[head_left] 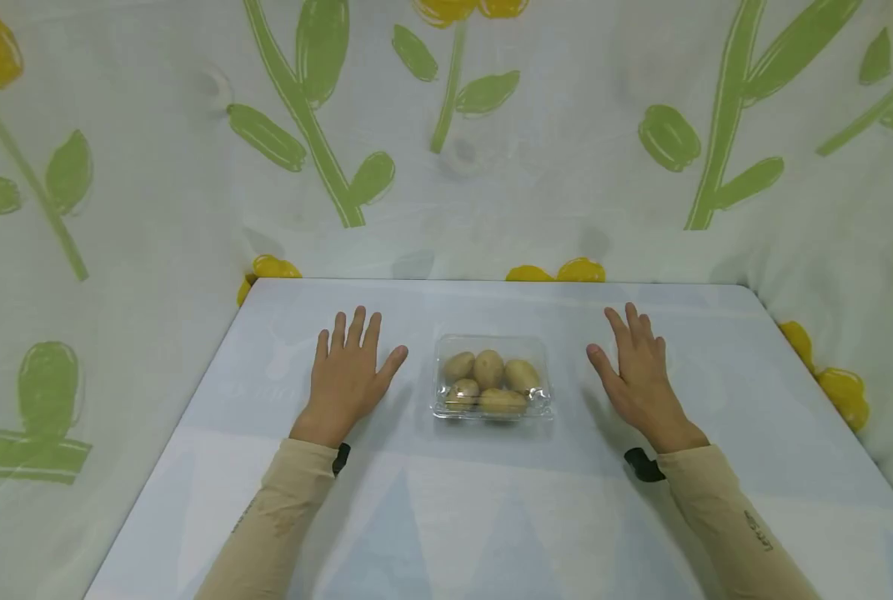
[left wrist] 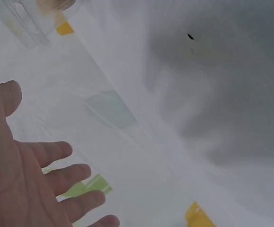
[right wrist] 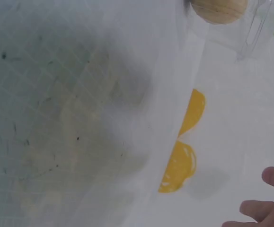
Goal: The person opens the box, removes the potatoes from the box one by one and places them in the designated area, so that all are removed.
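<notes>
5 potatoes (head_left: 489, 368), 1 clear container (head_left: 493, 342), 2 hands (head_left: 346, 381), 2 sleeves (head_left: 284, 500), 1 table (head_left: 454, 467).

Pale flower-printed cloth (head_left: 551, 192) behind a whitish table (head_left: 461, 479)

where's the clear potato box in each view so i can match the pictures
Head: the clear potato box sits near the centre, between left hand and right hand.
Left wrist: the box is at top left, cut off above.
Right wrist: the box is at top right, cut off above.
Shared landmark: yellow flower print along the table edge.
</notes>
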{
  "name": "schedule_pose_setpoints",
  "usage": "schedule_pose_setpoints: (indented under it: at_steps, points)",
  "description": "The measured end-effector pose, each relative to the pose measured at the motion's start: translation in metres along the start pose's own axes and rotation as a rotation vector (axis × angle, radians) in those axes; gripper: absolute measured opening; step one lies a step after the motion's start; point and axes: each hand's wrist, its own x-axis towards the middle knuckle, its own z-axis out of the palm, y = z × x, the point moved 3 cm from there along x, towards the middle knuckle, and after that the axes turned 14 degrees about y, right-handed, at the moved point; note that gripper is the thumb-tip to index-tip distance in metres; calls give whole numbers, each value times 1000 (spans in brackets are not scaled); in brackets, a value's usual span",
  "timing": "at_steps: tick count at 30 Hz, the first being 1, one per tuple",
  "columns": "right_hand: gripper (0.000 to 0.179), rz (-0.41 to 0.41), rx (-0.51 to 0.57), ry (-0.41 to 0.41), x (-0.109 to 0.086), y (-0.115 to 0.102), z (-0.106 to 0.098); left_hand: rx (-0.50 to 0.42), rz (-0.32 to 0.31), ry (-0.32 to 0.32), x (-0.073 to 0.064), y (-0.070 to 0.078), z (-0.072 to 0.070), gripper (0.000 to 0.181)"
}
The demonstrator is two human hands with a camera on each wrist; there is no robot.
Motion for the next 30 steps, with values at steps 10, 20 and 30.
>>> schedule_pose_setpoints:
  at_steps: [10, 20, 30]
  points:
    - [70, -23, 29, 18, 2, -1, -3, -103, 2, 18, -1, -3, -5, 80]
    - [69, -123, 163, 35, 1, -8, -7, -350, 340, 138, -11, 19, -1, 63]
    - [74, -316, 249, 19, -5, -33, -4, -359, 585, 156, -24, 52, 5, 67]
